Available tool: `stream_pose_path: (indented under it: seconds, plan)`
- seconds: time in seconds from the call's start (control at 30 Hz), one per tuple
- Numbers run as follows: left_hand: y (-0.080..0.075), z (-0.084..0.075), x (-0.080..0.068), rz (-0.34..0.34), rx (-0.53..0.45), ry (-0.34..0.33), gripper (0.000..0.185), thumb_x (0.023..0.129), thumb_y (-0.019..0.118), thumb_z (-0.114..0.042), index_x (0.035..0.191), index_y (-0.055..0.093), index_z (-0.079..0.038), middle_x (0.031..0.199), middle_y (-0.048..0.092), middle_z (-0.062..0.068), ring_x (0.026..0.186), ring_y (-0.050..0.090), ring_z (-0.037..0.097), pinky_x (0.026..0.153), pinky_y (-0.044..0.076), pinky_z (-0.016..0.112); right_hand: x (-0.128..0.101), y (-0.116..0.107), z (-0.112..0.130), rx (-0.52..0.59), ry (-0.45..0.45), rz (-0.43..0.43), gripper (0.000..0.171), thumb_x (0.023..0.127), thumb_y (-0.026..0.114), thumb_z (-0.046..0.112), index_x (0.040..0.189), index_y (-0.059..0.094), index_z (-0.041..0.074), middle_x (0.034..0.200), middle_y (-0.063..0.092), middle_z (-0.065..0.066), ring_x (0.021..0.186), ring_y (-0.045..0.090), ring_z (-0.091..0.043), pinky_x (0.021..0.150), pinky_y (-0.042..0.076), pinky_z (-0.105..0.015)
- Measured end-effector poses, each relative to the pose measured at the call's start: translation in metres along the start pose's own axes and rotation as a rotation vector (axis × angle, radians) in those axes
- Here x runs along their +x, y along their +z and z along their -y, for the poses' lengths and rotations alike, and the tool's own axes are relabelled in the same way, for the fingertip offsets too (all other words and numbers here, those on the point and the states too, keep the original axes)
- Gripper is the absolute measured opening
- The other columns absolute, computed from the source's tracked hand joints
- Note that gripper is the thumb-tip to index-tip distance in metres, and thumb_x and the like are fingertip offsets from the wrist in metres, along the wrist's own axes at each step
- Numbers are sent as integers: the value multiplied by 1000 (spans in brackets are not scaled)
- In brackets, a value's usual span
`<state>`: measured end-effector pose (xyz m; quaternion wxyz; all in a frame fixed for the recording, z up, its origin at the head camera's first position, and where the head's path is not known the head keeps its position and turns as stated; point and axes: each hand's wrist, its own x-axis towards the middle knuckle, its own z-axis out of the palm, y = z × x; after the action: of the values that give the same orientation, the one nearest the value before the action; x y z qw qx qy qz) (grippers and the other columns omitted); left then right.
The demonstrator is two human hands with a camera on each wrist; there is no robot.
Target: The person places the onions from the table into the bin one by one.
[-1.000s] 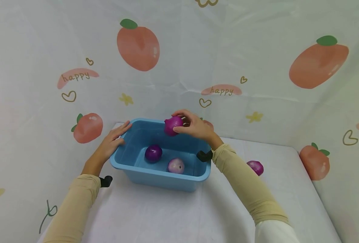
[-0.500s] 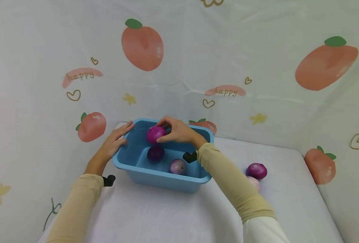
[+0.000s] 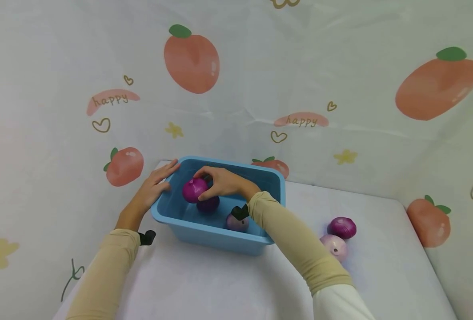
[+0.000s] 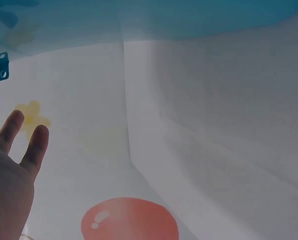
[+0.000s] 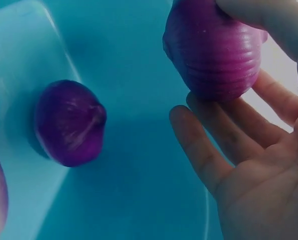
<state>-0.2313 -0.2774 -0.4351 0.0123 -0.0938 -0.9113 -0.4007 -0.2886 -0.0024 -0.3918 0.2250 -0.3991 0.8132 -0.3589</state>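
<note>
Onion held over the blue tub

Fingers of our right hand (image 3: pixel 224 182) curl round a bright purple red onion (image 3: pixel 194 190), holding it inside the blue plastic tub (image 3: pixel 220 235), above its floor and near the left wall. The right wrist view shows the thumb and fingers gripping that onion (image 5: pixel 214 55). Below it a darker purple onion (image 3: pixel 208 204) lies on the tub floor, and a paler onion (image 3: pixel 236 222) sits nearer the front wall, partly hidden by our sleeve. Our left hand (image 3: pixel 154 186) rests flat, fingers straight, on the tub's left rim. On the white table (image 3: pixel 220 284), right of the tub, a purple onion (image 3: pixel 342 227) and a pale pink onion (image 3: pixel 334 246) lie just beside each other.
</note>
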Motion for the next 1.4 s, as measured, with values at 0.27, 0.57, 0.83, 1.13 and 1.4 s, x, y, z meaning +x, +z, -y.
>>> stream_pose_path:
  seconds: [0.27,0.57,0.83,1.13,1.4]
  plan:
    - [-1,1,0,6,-5,-13,67,95,48,-23,158,35,-41,172,21,-8,159,15,38,111,30,78,-2,9,-6,7,27,-6,69,82,82,41,141,53,25,141,58,-1,130,56,-19,100,57,-34]
    - [-2,-2,1,-4,17,1,67,94,48,-24,158,34,-39,172,22,-7,158,17,38,111,30,79,-2,16,-16,-39,78,25,67,83,82,32,143,53,23,143,57,-3,132,55,-22,102,56,-38]
    - [0,-2,0,-10,0,3,67,94,48,-23,158,35,-37,172,23,-5,158,17,40,111,30,78,1,27,-19,-106,57,144,65,85,81,30,143,52,19,141,58,-4,133,53,-22,102,54,-32]
    - [1,-2,0,-14,-12,5,67,93,48,-22,158,37,-36,171,24,-5,159,17,39,113,27,78,2,29,-19,-114,50,157,64,85,82,30,141,53,18,138,61,-3,129,55,-18,102,53,-29]
    - [-1,-5,-1,-10,-36,20,67,93,47,-16,158,39,-32,171,24,-4,159,15,38,115,22,77,2,29,-18,-98,24,167,67,85,81,28,143,51,15,143,60,-5,136,56,-24,113,48,-37]
